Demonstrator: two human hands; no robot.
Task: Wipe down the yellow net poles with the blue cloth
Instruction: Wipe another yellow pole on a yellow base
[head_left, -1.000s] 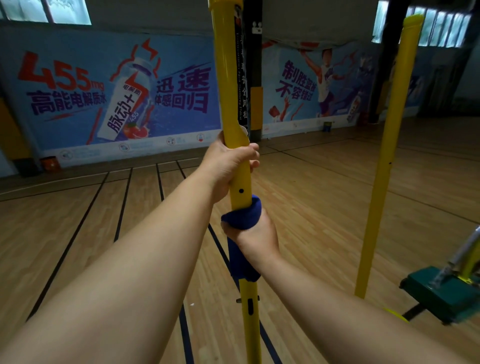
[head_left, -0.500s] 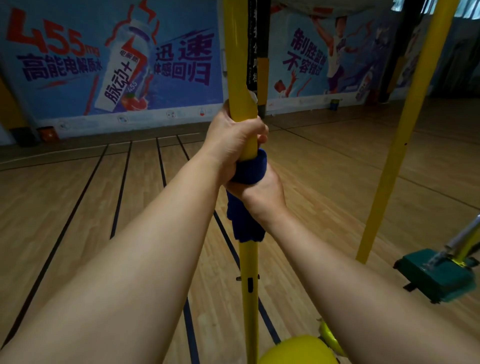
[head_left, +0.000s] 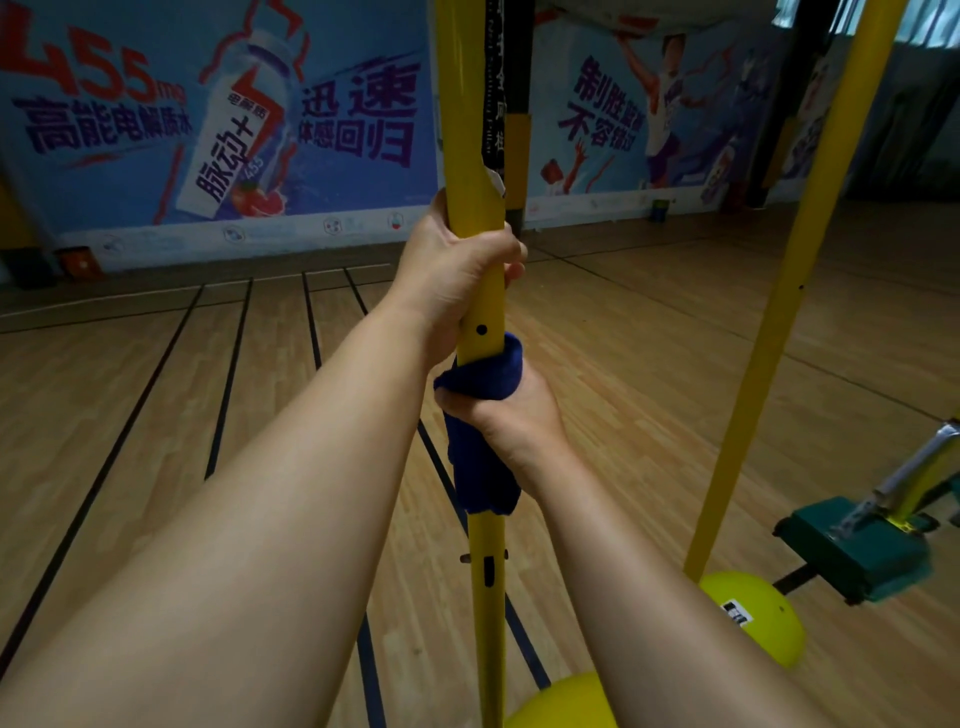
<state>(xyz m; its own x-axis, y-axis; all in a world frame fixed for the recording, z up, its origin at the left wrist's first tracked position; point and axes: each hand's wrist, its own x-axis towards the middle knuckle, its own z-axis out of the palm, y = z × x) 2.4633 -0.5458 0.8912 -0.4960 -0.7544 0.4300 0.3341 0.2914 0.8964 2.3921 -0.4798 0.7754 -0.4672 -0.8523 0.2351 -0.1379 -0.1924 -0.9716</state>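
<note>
Both hands (head_left: 457, 270) (head_left: 511, 415) grip near pole (head_left: 475, 130), arms outstretched

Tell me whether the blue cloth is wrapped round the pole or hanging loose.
Wrapped: the right hand grips the blue cloth round the near pole.

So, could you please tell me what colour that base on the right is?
Dark green base, clearest in the head view.
</note>
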